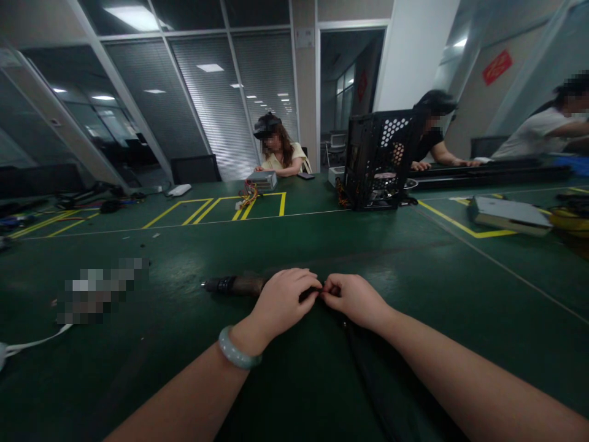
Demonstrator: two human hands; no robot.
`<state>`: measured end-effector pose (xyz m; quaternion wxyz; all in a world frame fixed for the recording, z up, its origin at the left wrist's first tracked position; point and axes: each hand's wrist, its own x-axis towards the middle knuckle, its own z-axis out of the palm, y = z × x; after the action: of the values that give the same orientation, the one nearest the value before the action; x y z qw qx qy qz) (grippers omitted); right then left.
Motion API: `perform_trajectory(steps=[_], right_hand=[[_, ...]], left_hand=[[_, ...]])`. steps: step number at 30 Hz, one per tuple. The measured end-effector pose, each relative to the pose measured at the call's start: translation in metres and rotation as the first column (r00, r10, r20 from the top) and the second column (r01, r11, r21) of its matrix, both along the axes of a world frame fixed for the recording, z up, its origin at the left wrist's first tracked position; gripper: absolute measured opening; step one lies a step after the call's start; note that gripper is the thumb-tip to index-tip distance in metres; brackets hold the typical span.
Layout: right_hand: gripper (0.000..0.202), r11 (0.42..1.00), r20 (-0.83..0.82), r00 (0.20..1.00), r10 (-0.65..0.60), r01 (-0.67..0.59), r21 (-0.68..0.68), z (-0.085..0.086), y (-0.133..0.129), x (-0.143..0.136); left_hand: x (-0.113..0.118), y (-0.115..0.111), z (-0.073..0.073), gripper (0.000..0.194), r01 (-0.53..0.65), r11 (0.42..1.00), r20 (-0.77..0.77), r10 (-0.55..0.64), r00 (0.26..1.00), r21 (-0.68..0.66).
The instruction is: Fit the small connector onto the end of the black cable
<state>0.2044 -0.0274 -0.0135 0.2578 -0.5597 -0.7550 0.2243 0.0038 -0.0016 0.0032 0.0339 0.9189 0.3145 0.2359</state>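
A dark pen-shaped electric screwdriver (239,285) lies on the green table, its metal tip pointing left. My left hand (288,298), with a pale green bangle (235,351) at the wrist, is closed over the tool's right end and hides that part. Close against its fingertips, my right hand (354,299) is closed in a pinch. What sits between the right fingertips is too small and dark to name. Below the right hand a black cord or strap (361,362) runs toward the bottom edge.
A black computer case (381,162) stands beyond my hands, with a power supply (262,180) and its wires to its left. A flat silver box (510,215) lies at right. At left is a blurred-out object (103,288) by a white cable. Several people sit across the table.
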Motion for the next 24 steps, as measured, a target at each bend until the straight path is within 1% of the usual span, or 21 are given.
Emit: perform_trajectory(steps=[3, 7, 10, 17, 24], right_hand=[[0.008, 1.000, 0.003, 1.000, 0.003, -0.003, -0.012, -0.0001, 0.0004, 0.0000], [0.008, 1.000, 0.005, 1.000, 0.002, -0.002, -0.017, -0.0007, 0.0016, 0.0009], [0.009, 1.000, 0.007, 1.000, -0.004, 0.004, -0.019, -0.0002, 0.0018, 0.0011], [0.009, 1.000, 0.020, 1.000, -0.009, 0.009, -0.027, 0.0026, -0.0003, 0.0004], [0.009, 0.998, 0.037, 0.999, -0.016, 0.018, -0.054, 0.0037, 0.0000, -0.0007]], left_hand=[[-0.0004, 0.0011, -0.0003, 0.018, 0.014, 1.000, -0.025, -0.014, 1.000, 0.014], [0.0003, 0.0014, 0.0010, 0.016, 0.015, 1.000, -0.050, -0.015, 0.999, -0.006], [0.0004, 0.0019, 0.0003, 0.014, 0.002, 1.000, -0.048, -0.003, 0.999, -0.017], [0.0009, 0.0013, -0.0013, 0.021, -0.019, 0.999, -0.035, 0.017, 0.999, -0.037], [0.0024, 0.0003, -0.0028, 0.017, -0.057, 0.998, -0.030, 0.056, 0.998, -0.028]])
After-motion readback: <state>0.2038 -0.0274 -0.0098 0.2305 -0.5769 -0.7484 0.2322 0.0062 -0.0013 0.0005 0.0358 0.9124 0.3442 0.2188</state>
